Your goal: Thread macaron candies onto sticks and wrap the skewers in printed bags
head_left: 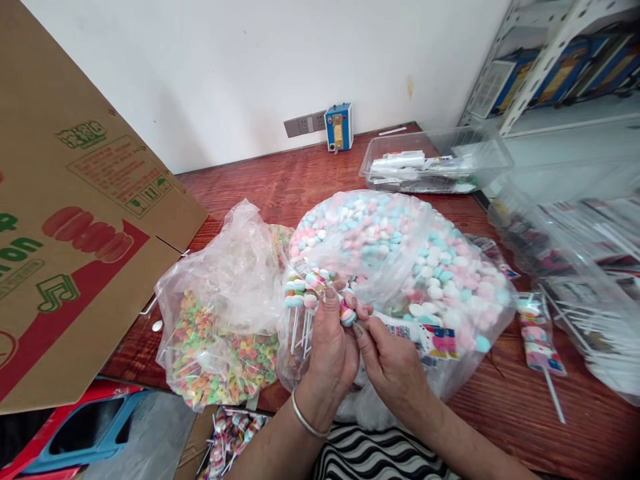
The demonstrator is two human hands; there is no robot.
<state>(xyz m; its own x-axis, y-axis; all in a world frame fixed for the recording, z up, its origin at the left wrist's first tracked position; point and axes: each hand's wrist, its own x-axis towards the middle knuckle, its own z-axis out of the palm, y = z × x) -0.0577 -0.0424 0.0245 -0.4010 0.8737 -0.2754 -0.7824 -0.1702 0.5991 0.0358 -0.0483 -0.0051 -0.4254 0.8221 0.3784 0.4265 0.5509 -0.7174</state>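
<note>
Adjoining a white wall (pixel 250 60), the wooden table (pixel 280 180) bears candy (pixel 370 240).

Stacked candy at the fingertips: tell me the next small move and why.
I'd turn the stacked candy slightly with the right hand while the left hand steadies it. Both hands meet at it and hide its lower side, so whether it has a stick can't be seen, whereas the lollipops beside it plainly show white sticks.

Left hand (pixel 331 353), right hand (pixel 400 370), fingering one candy stack (pixel 347 312); bagged pastel candies (pixel 373 223); bagged coloured rings (pixel 245 357); wooden desk (pixel 260 177).
</note>
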